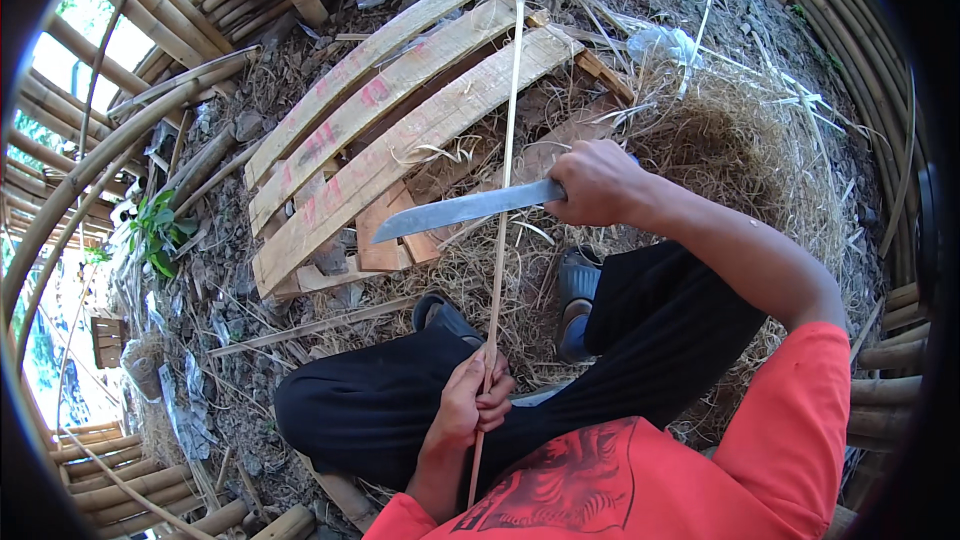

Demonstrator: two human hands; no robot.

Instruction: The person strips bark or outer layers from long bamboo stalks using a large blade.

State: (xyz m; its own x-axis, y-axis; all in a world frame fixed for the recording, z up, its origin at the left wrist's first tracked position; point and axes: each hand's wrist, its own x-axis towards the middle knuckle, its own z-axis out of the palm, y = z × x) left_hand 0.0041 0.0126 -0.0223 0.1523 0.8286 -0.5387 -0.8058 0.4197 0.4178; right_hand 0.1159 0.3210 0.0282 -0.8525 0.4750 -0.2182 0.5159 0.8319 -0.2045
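Gripping a long pale strip (501,250) at the lower centre of the frame, the left hand (475,402) is curling its fingers closely round it, probably to steady its near end against the body; the strip is running up the middle to the top centre, its far part passing over the slatted wooden frame (385,172) at upper left, though whether they are touching I cannot tell; right of centre, the right hand (600,183) is wrapping its fingers tightly round the knife's mostly hidden handle; the knife (460,212) is pointing left, its broad blade crossing the strip, a placing that seems to suit working along its length; the knees are spreading apart, apparently leaving room between them; curly shavings (740,160) are lying heaped at right.
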